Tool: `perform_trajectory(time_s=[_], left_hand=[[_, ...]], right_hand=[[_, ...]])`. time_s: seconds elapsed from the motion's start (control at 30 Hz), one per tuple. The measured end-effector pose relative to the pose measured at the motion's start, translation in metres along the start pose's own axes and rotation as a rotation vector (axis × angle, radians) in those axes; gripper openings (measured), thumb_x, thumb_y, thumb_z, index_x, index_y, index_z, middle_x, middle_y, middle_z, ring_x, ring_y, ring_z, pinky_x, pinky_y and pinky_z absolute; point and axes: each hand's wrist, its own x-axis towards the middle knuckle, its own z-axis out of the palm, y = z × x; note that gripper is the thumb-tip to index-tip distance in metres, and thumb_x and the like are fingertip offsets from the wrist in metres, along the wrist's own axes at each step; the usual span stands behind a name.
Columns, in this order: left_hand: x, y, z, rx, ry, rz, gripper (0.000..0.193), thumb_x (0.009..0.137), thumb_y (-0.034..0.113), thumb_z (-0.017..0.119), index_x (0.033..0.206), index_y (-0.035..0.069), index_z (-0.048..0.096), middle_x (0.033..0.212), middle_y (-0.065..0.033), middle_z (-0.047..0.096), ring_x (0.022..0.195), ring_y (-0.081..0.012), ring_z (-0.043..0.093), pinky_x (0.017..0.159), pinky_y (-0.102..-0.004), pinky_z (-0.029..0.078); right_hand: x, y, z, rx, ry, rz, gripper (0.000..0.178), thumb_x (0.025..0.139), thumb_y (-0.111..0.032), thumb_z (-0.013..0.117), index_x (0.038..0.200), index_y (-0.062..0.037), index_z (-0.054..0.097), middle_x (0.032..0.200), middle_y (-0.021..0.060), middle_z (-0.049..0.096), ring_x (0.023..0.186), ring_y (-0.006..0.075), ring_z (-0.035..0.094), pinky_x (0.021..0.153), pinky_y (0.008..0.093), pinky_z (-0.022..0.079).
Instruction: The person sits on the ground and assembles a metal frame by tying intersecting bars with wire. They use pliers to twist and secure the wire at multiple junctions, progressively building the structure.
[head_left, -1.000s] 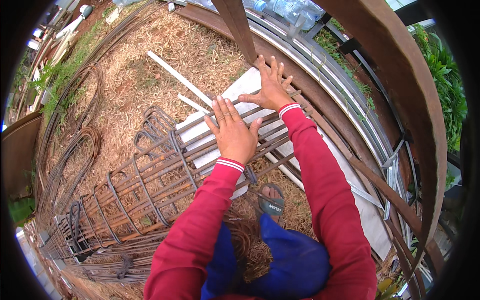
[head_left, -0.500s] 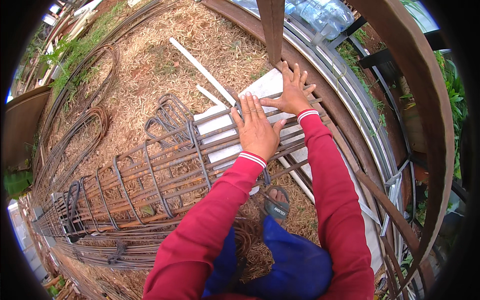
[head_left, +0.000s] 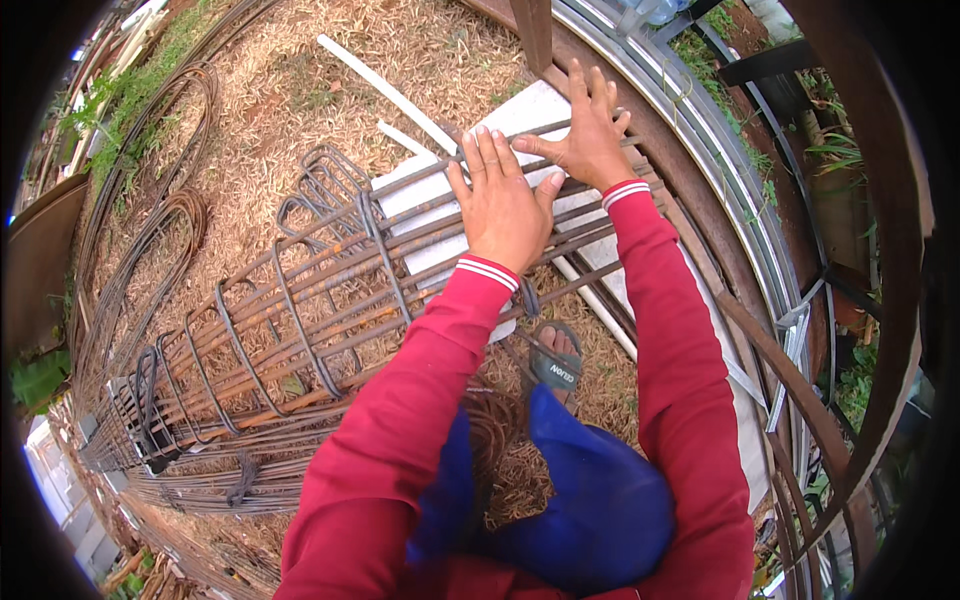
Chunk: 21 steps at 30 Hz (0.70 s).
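Note:
A long cage of rusty rebar (head_left: 385,245), tied round with square stirrups, runs from the far left to the middle. My left hand (head_left: 502,212) lies palm down on the bars at the cage's right end, fingers spread, gripping nothing. Just beyond it, my right hand (head_left: 592,135) is held over the bar ends. Its fingers are stretched up and its thumb points toward my left hand. Whether the right palm presses on a bar is hidden. Under the bars is a white sheet (head_left: 542,108). Several bent stirrups (head_left: 322,190) are heaped beside the cage.
White strips (head_left: 385,88) lie on the dry straw-covered ground. Coiled thin rods (head_left: 195,215) stretch along the left. A curved metal track (head_left: 690,130) and a brown steel post (head_left: 533,35) border the right. My sandalled foot (head_left: 556,362) is close to the cage's near side.
The whole scene has shifted up and slightly left in the view. Both hands keep nearly the same places over the bars, with fingers still outstretched.

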Motion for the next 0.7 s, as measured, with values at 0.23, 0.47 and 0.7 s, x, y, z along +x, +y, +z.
perform_trajectory(time_s=[0.23, 0.47, 0.7], left_hand=[[-0.109, -0.052, -0.085, -0.674, 0.116, -0.003, 0.022, 0.104, 0.015, 0.056, 0.109, -0.001, 0.071, 0.095, -0.0132, 0.075, 0.086, -0.0186, 0.072, 0.074, -0.0301, 0.055], [-0.213, -0.059, -0.035, -0.399, -0.510, -0.205, 0.033, 0.101, 0.025, 0.060, 0.114, -0.005, 0.066, 0.081, -0.0147, 0.069, 0.079, -0.0182, 0.068, 0.073, -0.0346, 0.054], [-0.227, -0.070, 0.041, -0.645, -0.626, -0.761, 0.050, 0.103, 0.037, 0.058, 0.125, -0.009, 0.059, 0.102, -0.0154, 0.069, 0.083, -0.0252, 0.070, 0.061, -0.0339, 0.053]], right_hand=[[-0.198, -0.005, -0.065, 0.695, -0.719, 0.033, 0.030, 0.085, -0.032, 0.079, 0.092, -0.0033, 0.073, 0.081, 0.0108, 0.073, 0.075, 0.0225, 0.070, 0.077, 0.0336, 0.055], [-0.303, -0.016, 0.081, -0.007, -0.624, -0.067, 0.060, 0.078, -0.019, 0.078, 0.131, 0.0014, 0.056, 0.121, 0.0258, 0.058, 0.117, 0.0450, 0.054, 0.104, 0.0485, 0.043], [-0.315, 0.012, 0.072, 0.352, -0.688, 0.163, 0.060, 0.075, -0.015, 0.067, 0.132, 0.0013, 0.056, 0.127, 0.0295, 0.055, 0.121, 0.0474, 0.051, 0.105, 0.0513, 0.041]])
